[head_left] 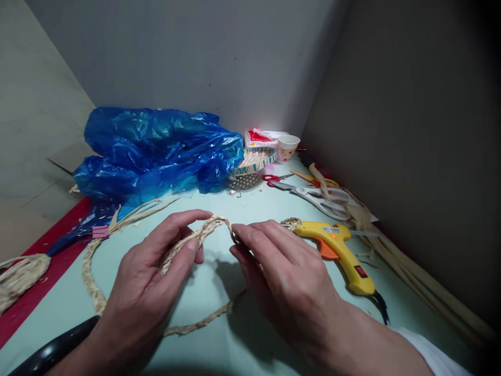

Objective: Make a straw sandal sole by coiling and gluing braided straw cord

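Pinched between the thumb and fingers of my left hand (156, 266) is a braided straw cord (201, 232), folded into a small bundle. My right hand (277, 266) has its fingertips closed on the thin end of that cord, just right of the bundle. More braid runs over the table below my hands and curves up on the left to a pink clip (100, 232), with loose straw strands beyond it. Right of my right hand lies a yellow glue gun (332, 235) with an orange trigger, its nozzle near a small braided piece (290, 223).
A crumpled blue plastic bag (156, 151) fills the back left. Behind stand a woven basket (256, 161) and a paper cup (288, 148). Red-handled scissors (274, 179) and white-handled shears (317, 201) lie at right, beside long straw strands (415, 266). A coil of braid (23, 279) sits far left.
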The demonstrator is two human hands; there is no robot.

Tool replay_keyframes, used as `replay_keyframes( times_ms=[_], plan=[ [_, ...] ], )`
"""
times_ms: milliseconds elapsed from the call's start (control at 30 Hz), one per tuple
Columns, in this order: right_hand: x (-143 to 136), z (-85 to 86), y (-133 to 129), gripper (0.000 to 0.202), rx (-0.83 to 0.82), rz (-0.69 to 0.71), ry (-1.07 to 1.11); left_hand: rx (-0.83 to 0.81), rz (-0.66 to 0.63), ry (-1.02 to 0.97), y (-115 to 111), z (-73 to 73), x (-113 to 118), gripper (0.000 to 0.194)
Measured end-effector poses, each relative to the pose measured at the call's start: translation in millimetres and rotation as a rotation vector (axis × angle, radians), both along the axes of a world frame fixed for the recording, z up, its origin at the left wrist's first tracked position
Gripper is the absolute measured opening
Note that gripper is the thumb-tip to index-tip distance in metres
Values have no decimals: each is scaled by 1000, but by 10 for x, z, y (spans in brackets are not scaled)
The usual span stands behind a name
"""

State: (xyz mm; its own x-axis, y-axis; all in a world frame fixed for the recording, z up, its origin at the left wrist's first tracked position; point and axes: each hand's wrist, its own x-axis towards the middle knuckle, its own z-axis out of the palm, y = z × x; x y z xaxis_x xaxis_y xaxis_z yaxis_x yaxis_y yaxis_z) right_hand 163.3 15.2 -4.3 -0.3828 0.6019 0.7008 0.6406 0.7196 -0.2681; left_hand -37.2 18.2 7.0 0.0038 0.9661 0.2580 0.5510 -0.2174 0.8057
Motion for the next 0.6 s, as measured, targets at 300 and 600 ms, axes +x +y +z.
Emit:
replay_keyframes(
  times_ms=[300,600],
  plan=[
    [-133,83,28,22,-48,84,290,-6,69,-323,-110,77,198,21],
    [-298,191,32,24,-351,162,565,98,0,-358,-117,-52,161,17]
  ],
)
